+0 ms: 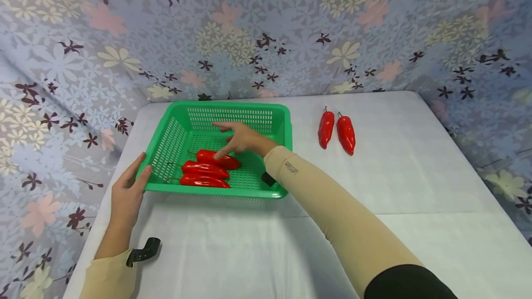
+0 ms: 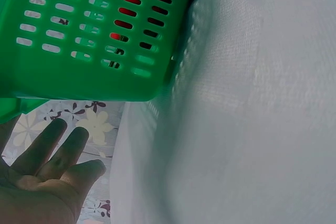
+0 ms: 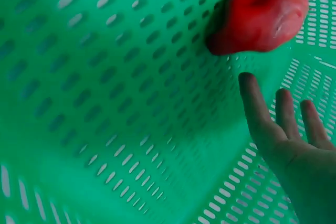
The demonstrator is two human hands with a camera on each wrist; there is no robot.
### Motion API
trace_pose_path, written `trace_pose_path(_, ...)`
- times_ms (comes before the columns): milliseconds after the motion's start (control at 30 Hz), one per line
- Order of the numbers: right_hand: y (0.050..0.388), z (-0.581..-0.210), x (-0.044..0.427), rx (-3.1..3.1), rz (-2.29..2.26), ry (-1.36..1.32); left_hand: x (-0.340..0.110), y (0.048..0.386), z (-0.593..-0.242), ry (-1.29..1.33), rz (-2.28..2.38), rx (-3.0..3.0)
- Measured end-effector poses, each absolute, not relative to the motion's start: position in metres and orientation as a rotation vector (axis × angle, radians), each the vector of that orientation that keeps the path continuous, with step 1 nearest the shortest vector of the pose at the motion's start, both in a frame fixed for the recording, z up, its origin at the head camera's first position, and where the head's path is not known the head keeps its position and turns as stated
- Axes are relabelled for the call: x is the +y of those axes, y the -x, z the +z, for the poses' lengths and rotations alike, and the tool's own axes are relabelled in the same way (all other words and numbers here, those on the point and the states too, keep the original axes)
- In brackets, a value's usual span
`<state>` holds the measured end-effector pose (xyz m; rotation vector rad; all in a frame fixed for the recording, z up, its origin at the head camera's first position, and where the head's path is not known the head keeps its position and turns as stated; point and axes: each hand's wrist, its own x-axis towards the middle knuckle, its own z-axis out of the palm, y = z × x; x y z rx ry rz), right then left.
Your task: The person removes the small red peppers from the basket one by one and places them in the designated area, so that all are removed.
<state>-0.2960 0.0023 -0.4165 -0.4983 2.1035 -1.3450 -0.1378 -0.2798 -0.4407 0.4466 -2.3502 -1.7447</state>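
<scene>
Three red peppers (image 1: 204, 169) lie side by side in the front left part of a green basket (image 1: 216, 193). Over the basket, the right hand (image 1: 241, 140) has its fingers spread, thumb close to the rearmost pepper (image 1: 226, 161); whether it touches cannot be told. In the right wrist view that hand (image 3: 294, 150) holds nothing, below a pepper (image 3: 262, 19). At the basket's left front corner, the left hand (image 1: 129, 193) has fingers and thumb at the rim. The left wrist view shows the left hand (image 2: 52, 182) with extended fingers beside the basket wall (image 2: 79, 80).
Two more red peppers (image 1: 326, 128) (image 1: 346, 134) lie on the white-covered table (image 1: 407, 165), to the right of the basket. Flowered fabric (image 1: 291, 26) hangs behind the table and at its sides.
</scene>
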Motion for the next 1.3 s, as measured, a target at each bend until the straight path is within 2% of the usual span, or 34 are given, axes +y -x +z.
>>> trace_pose_path(400,0.29,-0.424,-0.021,2.179,-1.114,0.567,-0.279,0.14,-0.442,-0.444,-1.793,-2.31)
trace_pose_path(867,0.289,-0.418,-0.02,2.026,-1.281,0.377,-0.276,0.142,-0.442,-0.425,-1.764,-2.331)
trace_pose_path(1300,0.29,-0.386,-0.032,1.946,-1.61,0.357,-0.279,0.139,-0.443,-0.47,-1.735,-2.358)
